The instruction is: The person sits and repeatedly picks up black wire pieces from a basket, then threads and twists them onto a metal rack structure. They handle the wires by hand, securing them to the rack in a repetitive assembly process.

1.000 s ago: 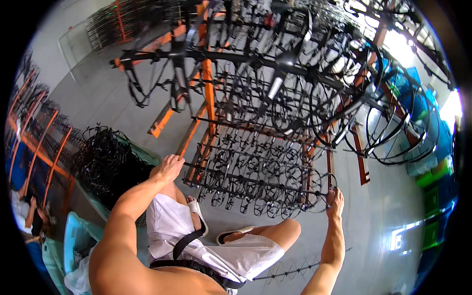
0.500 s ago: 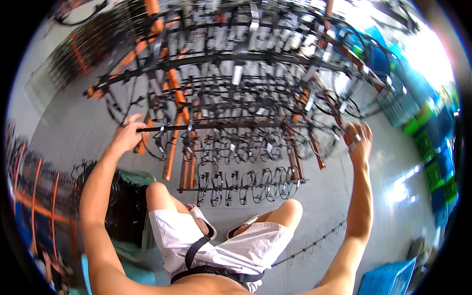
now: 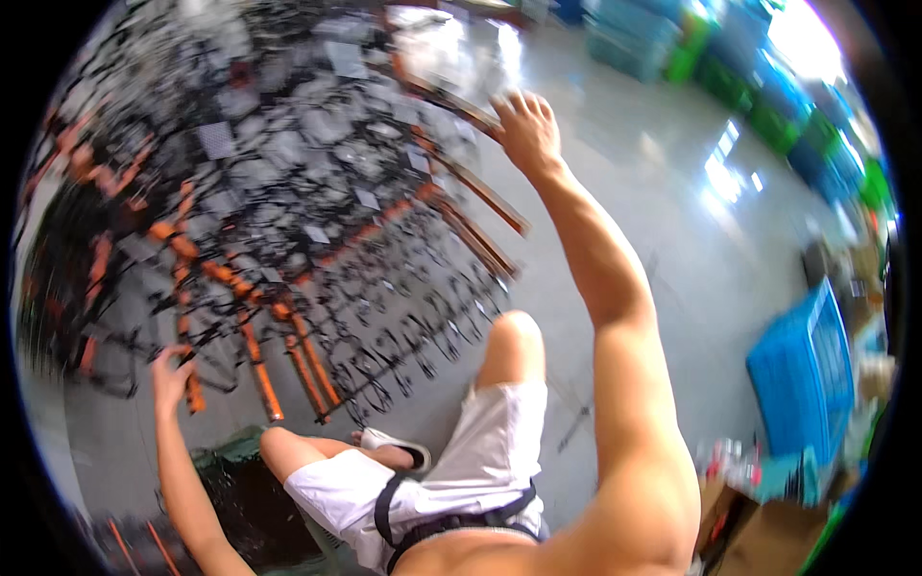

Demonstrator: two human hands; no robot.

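Note:
A rack with orange uprights (image 3: 254, 370) fills the left and middle, hung with rows of black looped wire parts (image 3: 403, 326) and small pale tags, much smeared by motion. My left hand (image 3: 171, 376) is at the rack's lower left, next to an orange upright and some black parts. Blur hides whether its fingers hold anything. My right hand (image 3: 528, 130) reaches to the upper right side of the rack, fingers slightly bent and apart, by the end of a brownish bar (image 3: 447, 96). I cannot tell whether it touches that bar.
A dark-filled green tub (image 3: 250, 499) stands beside my left knee. At right are a blue crate (image 3: 807, 374) and cardboard boxes (image 3: 768, 542). Stacked blue and green crates (image 3: 740, 77) line the far right. Grey floor (image 3: 615, 192) runs between.
My view has swung to the right, so the rack now lies further left and tilted. The black rod at my left hand's fingers is no longer distinct.

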